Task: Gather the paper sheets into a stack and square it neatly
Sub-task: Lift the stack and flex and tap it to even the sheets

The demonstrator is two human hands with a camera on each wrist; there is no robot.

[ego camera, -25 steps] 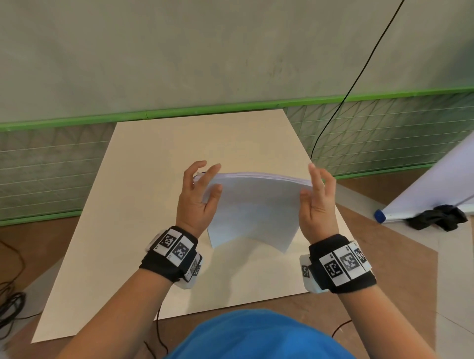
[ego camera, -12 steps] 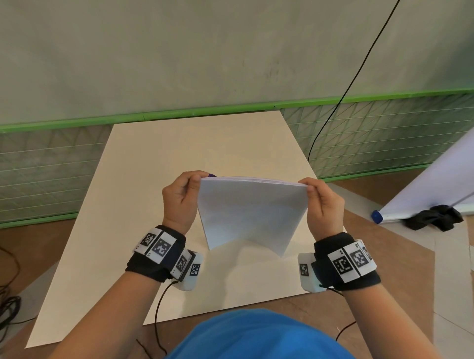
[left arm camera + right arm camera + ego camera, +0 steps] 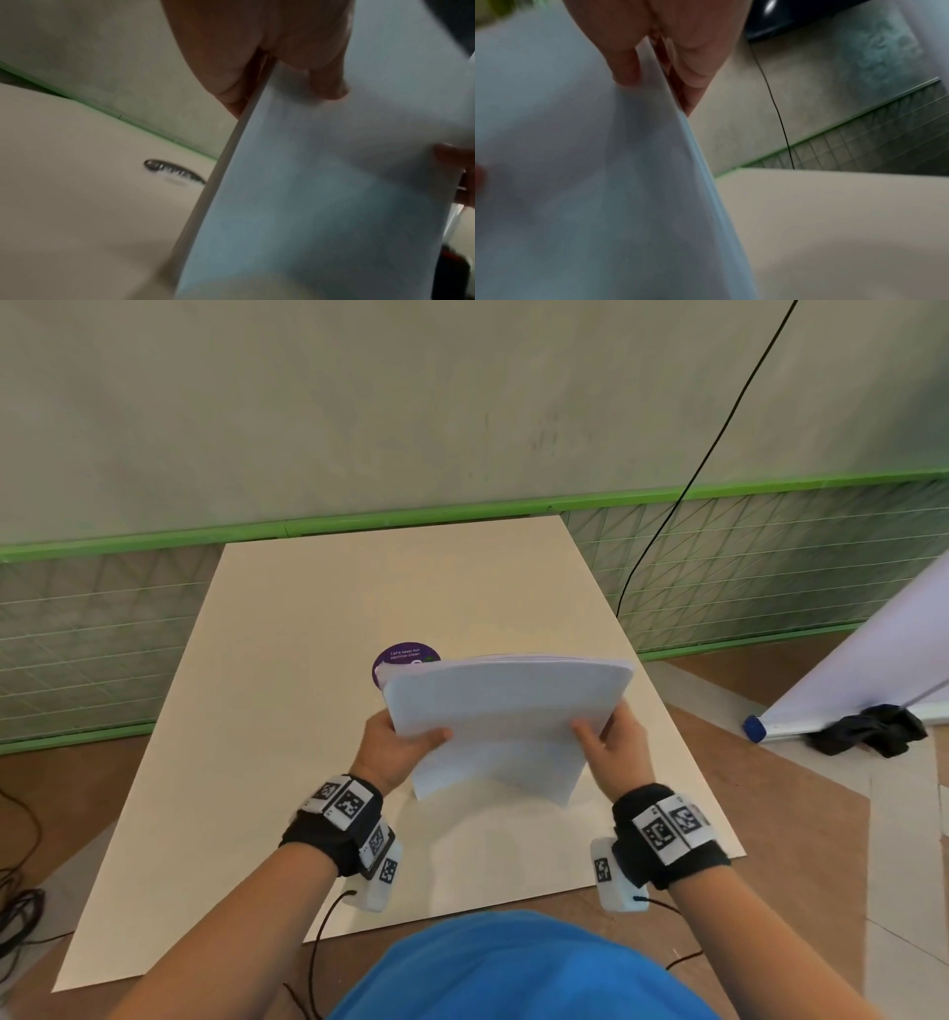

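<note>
A stack of white paper sheets (image 3: 506,721) is held up over the cream board (image 3: 287,711), its face tilted toward me and its lower edge bowed. My left hand (image 3: 398,744) grips the stack's left side, thumb on the front face. My right hand (image 3: 611,744) grips the right side the same way. In the left wrist view the stack (image 3: 334,182) fills the right half, pinched between thumb and fingers (image 3: 326,81). The right wrist view shows the stack (image 3: 590,182) with its edge layers slightly fanned and my thumb on the face.
A round purple sticker (image 3: 403,657) lies on the board just behind the stack. A black cable (image 3: 683,495) hangs down the wall at the right. A white roll with a blue cap (image 3: 754,727) and a black cloth (image 3: 868,729) lie on the floor at right.
My hands went from flat against the stack's side edges to gripping its top corners, then slid down to mid-height. The stack tilted back, uncovering the purple sticker.
</note>
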